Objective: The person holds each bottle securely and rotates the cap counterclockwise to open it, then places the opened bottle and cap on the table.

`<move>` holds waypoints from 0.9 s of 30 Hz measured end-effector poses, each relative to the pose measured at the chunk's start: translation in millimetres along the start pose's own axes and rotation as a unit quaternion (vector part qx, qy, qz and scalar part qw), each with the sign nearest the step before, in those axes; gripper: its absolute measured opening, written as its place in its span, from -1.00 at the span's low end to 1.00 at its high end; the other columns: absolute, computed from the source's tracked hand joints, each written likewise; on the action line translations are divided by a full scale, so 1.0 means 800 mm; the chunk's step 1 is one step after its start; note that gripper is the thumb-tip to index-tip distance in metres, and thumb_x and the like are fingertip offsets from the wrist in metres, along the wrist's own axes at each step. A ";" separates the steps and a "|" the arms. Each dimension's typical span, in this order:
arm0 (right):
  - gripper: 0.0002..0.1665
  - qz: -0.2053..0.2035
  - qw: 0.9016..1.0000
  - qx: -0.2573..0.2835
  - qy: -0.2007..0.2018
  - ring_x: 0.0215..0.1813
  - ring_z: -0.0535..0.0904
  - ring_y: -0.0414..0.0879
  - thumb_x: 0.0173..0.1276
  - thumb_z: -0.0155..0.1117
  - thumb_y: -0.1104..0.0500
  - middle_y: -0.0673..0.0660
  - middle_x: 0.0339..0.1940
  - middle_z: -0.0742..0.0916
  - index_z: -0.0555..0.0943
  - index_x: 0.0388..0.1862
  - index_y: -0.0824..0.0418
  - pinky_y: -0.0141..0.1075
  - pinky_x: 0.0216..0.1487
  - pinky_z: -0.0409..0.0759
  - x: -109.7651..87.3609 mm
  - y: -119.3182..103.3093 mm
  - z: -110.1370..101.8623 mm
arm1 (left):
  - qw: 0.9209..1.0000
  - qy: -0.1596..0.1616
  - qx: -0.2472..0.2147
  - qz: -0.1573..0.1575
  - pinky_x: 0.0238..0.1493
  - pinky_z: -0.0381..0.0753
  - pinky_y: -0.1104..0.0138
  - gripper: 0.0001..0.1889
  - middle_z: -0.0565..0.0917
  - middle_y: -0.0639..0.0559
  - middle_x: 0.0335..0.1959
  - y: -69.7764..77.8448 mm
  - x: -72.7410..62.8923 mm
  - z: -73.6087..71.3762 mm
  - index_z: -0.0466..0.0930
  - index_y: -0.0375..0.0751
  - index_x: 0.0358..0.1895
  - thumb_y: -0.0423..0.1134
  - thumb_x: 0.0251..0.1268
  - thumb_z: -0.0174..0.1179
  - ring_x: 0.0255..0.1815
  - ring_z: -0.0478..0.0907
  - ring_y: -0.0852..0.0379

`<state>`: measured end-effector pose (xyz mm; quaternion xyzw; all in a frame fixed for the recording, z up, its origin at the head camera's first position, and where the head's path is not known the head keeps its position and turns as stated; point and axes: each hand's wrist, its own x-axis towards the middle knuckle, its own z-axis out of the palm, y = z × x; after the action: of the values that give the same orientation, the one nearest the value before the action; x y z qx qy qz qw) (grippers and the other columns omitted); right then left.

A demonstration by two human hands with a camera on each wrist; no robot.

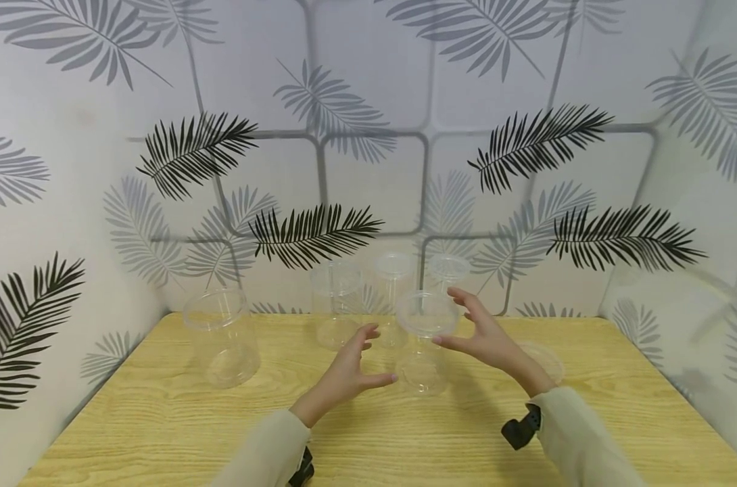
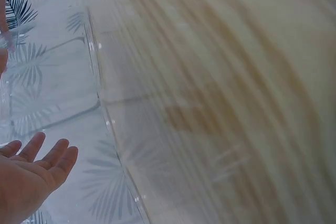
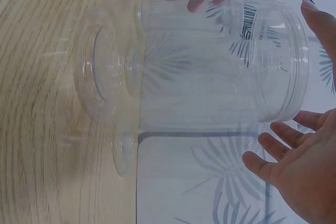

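A clear plastic jar [image 1: 422, 368] with a lid [image 1: 427, 313] stands upright on the table between the two hands. My right hand [image 1: 489, 338] spreads thumb and fingers beside the lid; in the right wrist view the fingers [image 3: 269, 169] lie close to the lidded end, and I cannot tell whether they touch it. To the jar's left, my left hand [image 1: 345, 372] is held with thumb and fingers apart, gripping nothing. The left wrist view shows its fingers [image 2: 63, 163] extended against the wall.
A wide clear jar [image 1: 225, 345], apparently without a lid, stands at the left. Behind the middle jar are several lidded clear jars [image 1: 337, 304]. A loose clear lid [image 1: 545, 362] lies on the wooden table [image 1: 399, 446] at right. A patterned wall [image 1: 368, 182] borders the table's back.
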<state>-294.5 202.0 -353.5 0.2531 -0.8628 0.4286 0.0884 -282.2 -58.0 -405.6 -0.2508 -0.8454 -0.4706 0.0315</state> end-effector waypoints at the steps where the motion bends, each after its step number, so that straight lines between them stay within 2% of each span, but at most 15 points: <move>1: 0.03 0.001 1.000 0.002 -0.001 0.42 0.06 0.20 0.09 0.39 0.02 0.27 0.41 0.19 0.04 0.41 0.24 0.16 0.34 0.10 0.001 -0.001 0.001 | 1.000 0.002 -0.006 -0.003 0.17 0.35 -0.11 -0.08 0.29 -0.23 0.28 0.001 0.002 0.003 0.02 -0.20 0.37 -0.07 -0.03 0.37 0.26 0.27 -0.29; 11: 0.02 0.009 1.000 0.005 0.011 0.41 0.08 0.20 0.09 0.39 0.03 0.30 0.39 0.22 0.05 0.40 0.27 0.19 0.34 0.09 0.006 0.000 0.011 | 0.999 0.009 -0.024 -0.033 0.20 0.34 -0.07 -0.02 0.25 -0.24 0.31 0.009 0.023 0.027 -0.03 -0.21 0.39 -0.05 -0.06 0.39 0.27 0.24 -0.30; 19: -0.03 0.007 1.000 0.012 0.013 0.39 0.12 0.22 0.12 0.37 0.09 0.32 0.37 0.24 0.07 0.39 0.29 0.22 0.30 0.12 0.007 0.001 0.012 | 0.999 0.009 -0.026 -0.038 0.20 0.35 -0.03 0.01 0.25 -0.19 0.30 0.008 0.032 0.037 -0.03 -0.16 0.39 -0.02 -0.11 0.42 0.26 0.26 -0.22; 27: -0.06 0.015 0.999 0.031 0.009 0.38 0.15 0.21 0.14 0.35 0.11 0.31 0.37 0.24 0.07 0.39 0.28 0.22 0.30 0.15 0.006 0.001 0.013 | 0.999 -0.004 -0.031 -0.040 0.18 0.37 -0.03 0.01 0.24 -0.26 0.29 0.004 0.040 0.044 -0.06 -0.19 0.39 -0.07 -0.10 0.42 0.23 0.27 -0.22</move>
<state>-298.4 192.2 -358.3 0.2392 -0.8517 0.4591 0.0819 -302.3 -15.4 -413.4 -0.2197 -0.8397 -0.4967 0.0019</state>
